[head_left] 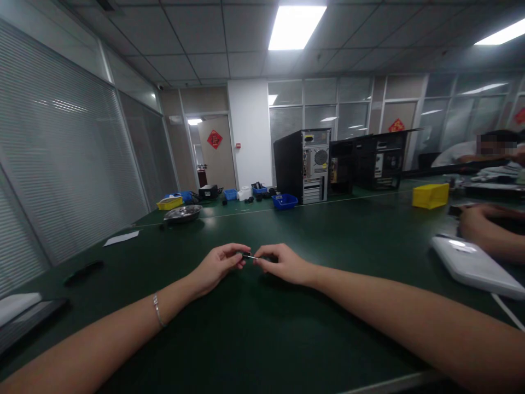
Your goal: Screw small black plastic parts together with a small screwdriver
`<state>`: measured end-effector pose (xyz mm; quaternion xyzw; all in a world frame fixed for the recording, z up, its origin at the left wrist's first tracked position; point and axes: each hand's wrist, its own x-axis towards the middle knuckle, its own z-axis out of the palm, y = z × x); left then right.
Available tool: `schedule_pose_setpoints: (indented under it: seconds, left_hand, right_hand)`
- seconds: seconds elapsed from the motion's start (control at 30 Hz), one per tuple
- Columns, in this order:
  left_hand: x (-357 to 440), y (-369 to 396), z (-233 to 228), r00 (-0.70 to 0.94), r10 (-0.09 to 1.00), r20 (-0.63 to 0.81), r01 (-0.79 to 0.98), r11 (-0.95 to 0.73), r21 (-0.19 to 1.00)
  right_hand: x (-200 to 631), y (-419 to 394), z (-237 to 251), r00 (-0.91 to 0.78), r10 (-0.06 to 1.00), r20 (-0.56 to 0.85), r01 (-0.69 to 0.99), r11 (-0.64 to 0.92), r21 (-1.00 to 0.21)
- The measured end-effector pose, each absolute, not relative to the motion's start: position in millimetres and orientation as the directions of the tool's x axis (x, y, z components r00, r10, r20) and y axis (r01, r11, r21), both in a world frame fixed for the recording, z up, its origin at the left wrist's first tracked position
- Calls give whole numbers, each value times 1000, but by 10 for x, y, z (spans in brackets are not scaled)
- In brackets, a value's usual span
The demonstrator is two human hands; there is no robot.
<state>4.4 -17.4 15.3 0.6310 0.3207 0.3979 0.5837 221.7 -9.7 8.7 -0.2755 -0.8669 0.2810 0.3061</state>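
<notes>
My left hand [217, 269] pinches a small black piece [246, 255] between thumb and fingers, just above the green table [229, 339]. A thin silver rod [252, 257] runs from that piece towards the right. At the rod's other end, the thumb and fingertips of my right hand [285, 264] are closed on it. The pair is too small to tell what kind of thing it is.
Computer cases [315, 164] stand at the back, with a blue tray [284, 202] and a metal bowl [183, 213] left of them. On the right are a yellow bin [430, 196], a white device [476, 265] with a cable, and another person's arm [488, 232].
</notes>
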Motion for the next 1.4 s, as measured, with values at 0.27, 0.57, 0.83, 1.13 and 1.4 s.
schedule_pose_setpoints:
  seconds: [0.27, 0.57, 0.83, 1.13, 1.4]
  left_hand:
    - [-77, -7, 40, 376, 913, 156, -168, -98, 981]
    - [-79, -4, 22, 361, 915, 179, -171, -123, 978]
    - [-95, 58, -13, 315, 926, 210, -64, -200, 978]
    - [-45, 53, -19, 287, 935, 210, 9, -222, 975]
    - [10, -39, 62, 419, 878, 231, 137, -313, 940]
  right_hand:
    - [2203, -159, 131, -610, 691, 387, 391, 688, -611]
    - [2211, -200, 174, -615, 680, 399, 377, 698, -609]
    - [2232, -145, 132, -625, 662, 414, 359, 715, -600]
    - [2252, -121, 118, -640, 640, 426, 347, 735, -582]
    - [2245, -103, 112, -635, 636, 439, 339, 740, -582]
